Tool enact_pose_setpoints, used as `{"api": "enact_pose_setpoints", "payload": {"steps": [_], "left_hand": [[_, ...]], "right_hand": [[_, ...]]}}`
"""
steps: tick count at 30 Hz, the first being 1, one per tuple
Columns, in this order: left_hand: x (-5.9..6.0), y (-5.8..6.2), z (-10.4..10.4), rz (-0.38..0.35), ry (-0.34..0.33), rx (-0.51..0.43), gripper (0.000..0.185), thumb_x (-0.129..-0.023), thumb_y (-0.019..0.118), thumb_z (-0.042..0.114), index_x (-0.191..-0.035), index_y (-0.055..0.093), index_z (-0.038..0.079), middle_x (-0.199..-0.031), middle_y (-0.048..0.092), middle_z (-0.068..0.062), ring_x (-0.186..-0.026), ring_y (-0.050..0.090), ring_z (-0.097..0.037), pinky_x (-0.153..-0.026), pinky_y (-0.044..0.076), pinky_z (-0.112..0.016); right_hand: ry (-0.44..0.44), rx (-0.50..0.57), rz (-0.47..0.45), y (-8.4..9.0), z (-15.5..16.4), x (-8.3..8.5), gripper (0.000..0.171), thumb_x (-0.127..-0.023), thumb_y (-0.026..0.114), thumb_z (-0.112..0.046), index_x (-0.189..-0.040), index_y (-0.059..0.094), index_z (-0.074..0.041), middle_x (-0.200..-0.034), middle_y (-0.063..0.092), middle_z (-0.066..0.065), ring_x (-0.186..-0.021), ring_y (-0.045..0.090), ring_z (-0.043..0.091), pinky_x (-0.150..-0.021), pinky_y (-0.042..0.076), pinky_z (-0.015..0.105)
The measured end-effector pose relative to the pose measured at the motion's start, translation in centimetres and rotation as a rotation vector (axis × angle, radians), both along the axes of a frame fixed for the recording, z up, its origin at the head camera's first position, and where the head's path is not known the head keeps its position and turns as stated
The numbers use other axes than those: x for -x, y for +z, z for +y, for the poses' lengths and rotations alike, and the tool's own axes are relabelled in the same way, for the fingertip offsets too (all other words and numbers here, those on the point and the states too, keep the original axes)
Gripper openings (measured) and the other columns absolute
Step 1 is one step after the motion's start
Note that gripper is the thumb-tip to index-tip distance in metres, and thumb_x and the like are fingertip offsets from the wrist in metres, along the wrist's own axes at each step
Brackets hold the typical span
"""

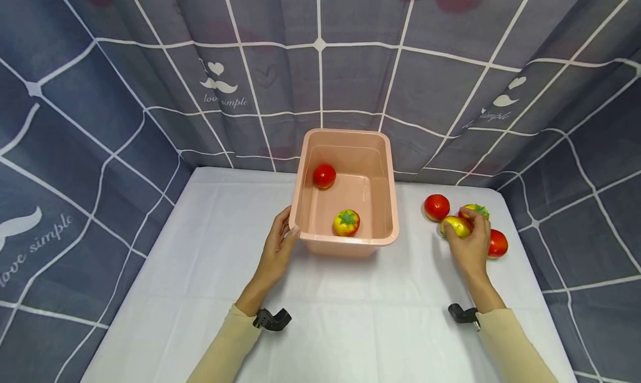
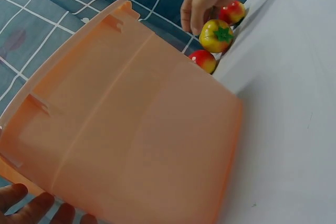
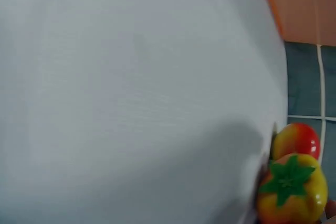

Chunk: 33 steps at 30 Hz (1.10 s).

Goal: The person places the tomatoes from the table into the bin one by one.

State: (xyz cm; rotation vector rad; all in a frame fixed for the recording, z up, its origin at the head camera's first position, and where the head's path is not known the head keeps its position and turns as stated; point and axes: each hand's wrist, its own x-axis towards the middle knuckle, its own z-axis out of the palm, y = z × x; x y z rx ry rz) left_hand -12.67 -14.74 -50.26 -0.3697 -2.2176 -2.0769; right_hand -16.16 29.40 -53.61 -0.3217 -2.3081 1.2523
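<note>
From my end of the feed, I have the left hand (image 1: 274, 248) on the near left corner of a peach-pink plastic bin (image 1: 350, 149), its thumb at the rim and its fingers bent against the outer side. The right hand (image 1: 469, 249) is at a group of tomatoes to the right of the bin, thumb and fingers partly closed around a yellow tomato (image 1: 456, 226); I can't tell how firmly it grips, or whether the fruit is off the table (image 1: 200, 260).

That yellow tomato shows its green star-shaped calyx to me in both wrist views. Close around it lie a red tomato (image 1: 437, 207) to the left, a green-topped tomato (image 1: 479, 210) on the far side, partly hidden by the fingers, and another red tomato (image 1: 498, 244) just right of the hand.

Inside the bin I see two more, well apart: a small red tomato (image 1: 324, 176) near the left wall and a yellow-and-red tomato (image 1: 346, 222), calyx up, toward the near end.

White cloth covers the table, and a grey-blue curtain (image 1: 280, 77) with white grid lines hangs behind. Each cream sleeve (image 1: 225, 344) ends near a black wrist device (image 1: 272, 320).
</note>
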Motion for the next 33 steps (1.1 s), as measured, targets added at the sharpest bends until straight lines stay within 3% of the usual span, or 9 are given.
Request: {"api": "enact_pose_setpoints", "payload": {"steps": [7, 14, 33], "left_hand": [[-0.1, -0.1, -0.1, 0.003, 0.001, 0.001, 0.056, -0.115, 0.051, 0.017, -0.168, 0.032, 0.012, -0.17, 0.038, -0.022, -0.158, 0.041, -0.041, -0.115, 0.044, -0.011], [0.0, -0.2, -0.1, 0.007, -0.001, 0.004, 0.057, -0.115, 0.051, 0.016, -0.168, 0.032, 0.012, -0.171, 0.037, -0.025, -0.158, 0.039, -0.046, -0.115, 0.043, -0.01], [-0.1, -0.1, 0.0, 0.017, -0.008, -0.001, 0.056, -0.115, 0.05, 0.015, -0.168, 0.032, 0.013, -0.171, 0.039, -0.02, -0.158, 0.041, -0.043, -0.115, 0.044, -0.011]], "right_hand": [[-0.019, -0.014, -0.066, -1.9, 0.0, -0.5, 0.057, -0.091, 0.081, -0.009, -0.142, 0.057, 0.0, -0.143, 0.05, 0.026, -0.139, 0.046, 0.038, -0.122, 0.034, 0.047], [-0.024, -0.002, -0.123, -3.0, -0.1, -1.1, 0.064, -0.09, 0.081, -0.009, -0.147, 0.054, -0.004, -0.146, 0.048, 0.025, -0.14, 0.045, 0.04, -0.126, 0.035, 0.053], [-0.051, 0.037, -0.119, -2.5, -0.3, -0.8, 0.064, -0.091, 0.081, -0.01, -0.148, 0.054, -0.004, -0.147, 0.049, 0.025, -0.143, 0.047, 0.04, -0.128, 0.034, 0.056]]}}
